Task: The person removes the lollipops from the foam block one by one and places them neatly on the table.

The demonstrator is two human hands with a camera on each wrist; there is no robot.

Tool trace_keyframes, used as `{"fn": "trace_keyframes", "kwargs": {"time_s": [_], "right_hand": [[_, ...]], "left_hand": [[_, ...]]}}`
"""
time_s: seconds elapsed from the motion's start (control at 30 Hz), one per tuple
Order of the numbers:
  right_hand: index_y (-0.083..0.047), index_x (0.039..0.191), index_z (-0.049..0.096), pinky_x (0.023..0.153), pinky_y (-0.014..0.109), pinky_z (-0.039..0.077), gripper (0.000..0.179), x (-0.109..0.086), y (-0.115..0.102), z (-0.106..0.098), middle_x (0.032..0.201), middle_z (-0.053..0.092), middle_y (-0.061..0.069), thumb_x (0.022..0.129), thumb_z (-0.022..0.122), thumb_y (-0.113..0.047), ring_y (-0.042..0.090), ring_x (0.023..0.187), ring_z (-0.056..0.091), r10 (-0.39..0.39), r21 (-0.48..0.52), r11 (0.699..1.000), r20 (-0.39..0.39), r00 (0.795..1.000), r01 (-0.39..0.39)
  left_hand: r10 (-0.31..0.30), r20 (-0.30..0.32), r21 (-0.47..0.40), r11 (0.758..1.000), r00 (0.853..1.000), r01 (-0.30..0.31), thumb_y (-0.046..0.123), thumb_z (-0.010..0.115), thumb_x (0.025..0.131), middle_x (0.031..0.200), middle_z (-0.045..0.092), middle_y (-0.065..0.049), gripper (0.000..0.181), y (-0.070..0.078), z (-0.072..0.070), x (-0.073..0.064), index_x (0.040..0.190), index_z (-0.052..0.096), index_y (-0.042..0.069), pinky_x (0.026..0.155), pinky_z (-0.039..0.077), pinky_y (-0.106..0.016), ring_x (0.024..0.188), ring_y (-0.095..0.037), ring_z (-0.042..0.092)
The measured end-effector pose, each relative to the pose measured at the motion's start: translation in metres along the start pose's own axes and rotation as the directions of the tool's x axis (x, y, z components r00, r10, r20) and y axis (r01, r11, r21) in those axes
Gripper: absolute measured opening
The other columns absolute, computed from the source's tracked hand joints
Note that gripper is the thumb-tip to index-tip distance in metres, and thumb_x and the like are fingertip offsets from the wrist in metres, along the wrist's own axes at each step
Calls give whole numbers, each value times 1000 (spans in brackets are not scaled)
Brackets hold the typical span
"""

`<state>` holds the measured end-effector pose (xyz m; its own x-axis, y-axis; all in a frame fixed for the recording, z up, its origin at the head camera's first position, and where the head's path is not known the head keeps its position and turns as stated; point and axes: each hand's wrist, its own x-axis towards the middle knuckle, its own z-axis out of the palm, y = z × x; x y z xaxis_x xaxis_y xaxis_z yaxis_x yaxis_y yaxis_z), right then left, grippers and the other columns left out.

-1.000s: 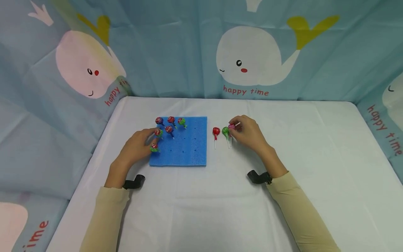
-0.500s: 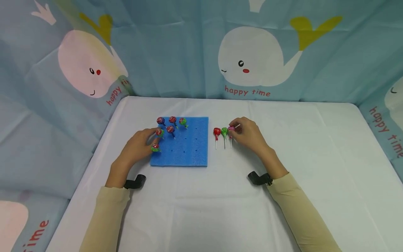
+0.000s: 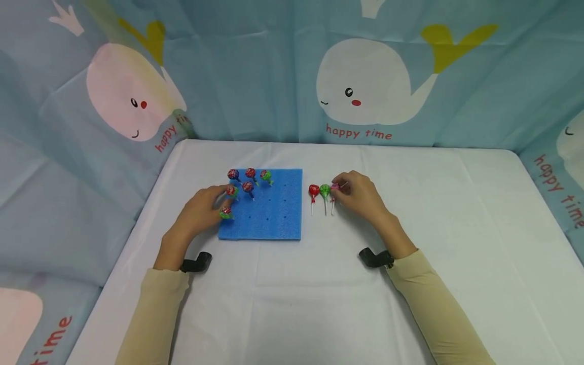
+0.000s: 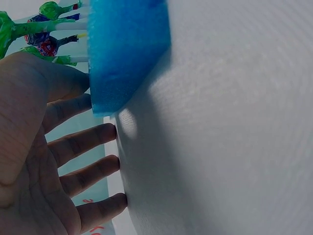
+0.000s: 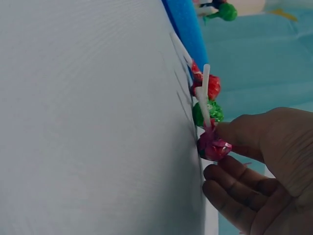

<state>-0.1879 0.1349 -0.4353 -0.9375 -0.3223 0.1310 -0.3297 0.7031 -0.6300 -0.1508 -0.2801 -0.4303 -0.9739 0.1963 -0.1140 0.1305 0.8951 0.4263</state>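
A blue foam board [image 3: 269,228] with small holes lies on the table. Several wrapped lollipops [image 3: 248,186] stand in its left and back holes. My left hand [image 3: 198,209] rests at the board's left edge, thumb and index finger against the foam. Its other fingers [image 4: 85,144] extend loosely to the table. To the right of the board, my right hand [image 3: 360,193] pinches the head of a pink lollipop [image 5: 214,147] between thumb and index finger, its stick angled up off the table in the right wrist view. Beside it lie a green lollipop [image 3: 325,190] and a red lollipop [image 3: 314,190].
A white cloth covers the table [image 3: 292,304]. A blue curtain [image 3: 255,76] with whale prints hangs behind and along the sides. Black wrist cameras [image 3: 197,262] stick out from both wrists.
The green lollipop's stick has swung from slanted to straight. My right hand has shifted slightly down, and the pink lollipop's stick now shows more, leaning left. My left hand stays at the board.
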Motion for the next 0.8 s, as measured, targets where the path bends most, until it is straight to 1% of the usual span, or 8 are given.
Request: {"fn": "trace_keyframes", "kwargs": {"time_s": [0.17, 0.27, 0.47, 0.6, 0.8], "right_hand": [[-6, 121, 75, 87, 53, 60, 30, -2, -2, -3, 116, 72, 16, 95, 78, -20, 33, 106, 74, 17, -72, 997, 3, 1000, -17], [-8, 124, 74, 88, 54, 60, 33, -3, -4, -5, 121, 72, 16, 94, 79, -22, 33, 110, 73, 30, -92, 995, 6, 1000, -29], [-8, 127, 73, 90, 54, 59, 35, -4, -9, -7, 128, 69, 16, 95, 77, -22, 34, 115, 70, 30, -105, 994, -9, 1000, -30], [-7, 127, 73, 90, 54, 60, 35, -5, -13, -11, 130, 69, 16, 96, 77, -22, 35, 116, 70, 11, -103, 995, -35, 999, -15], [-7, 127, 73, 92, 55, 59, 34, -7, -17, -13, 131, 69, 16, 97, 76, -22, 35, 117, 69, -20, -73, 997, -65, 998, 16]], "left_hand": [[11, -3, -4, 1000, 1000, -11, 26, 55, 108, 160, 51, -25, 54, 1, 0, -1, 158, 48, 7, 125, 32, -70, 151, -50, 42], [5, -2, -1, 1000, 1000, -5, 26, 55, 108, 159, 51, -25, 54, 2, 0, -1, 158, 48, 8, 125, 33, -70, 151, -50, 42], [-23, 6, -5, 1000, 1000, 23, 27, 55, 108, 161, 50, -25, 55, 3, -1, -2, 159, 47, 8, 125, 31, -70, 153, -50, 40], [-18, 4, -6, 1000, 1000, 18, 27, 54, 108, 161, 50, -25, 55, 3, -1, -3, 159, 47, 8, 125, 31, -70, 153, -50, 39], [10, -4, -9, 1000, 1000, -10, 27, 55, 108, 161, 50, -25, 55, 3, -1, -3, 158, 48, 7, 126, 31, -70, 152, -50, 40]]}}
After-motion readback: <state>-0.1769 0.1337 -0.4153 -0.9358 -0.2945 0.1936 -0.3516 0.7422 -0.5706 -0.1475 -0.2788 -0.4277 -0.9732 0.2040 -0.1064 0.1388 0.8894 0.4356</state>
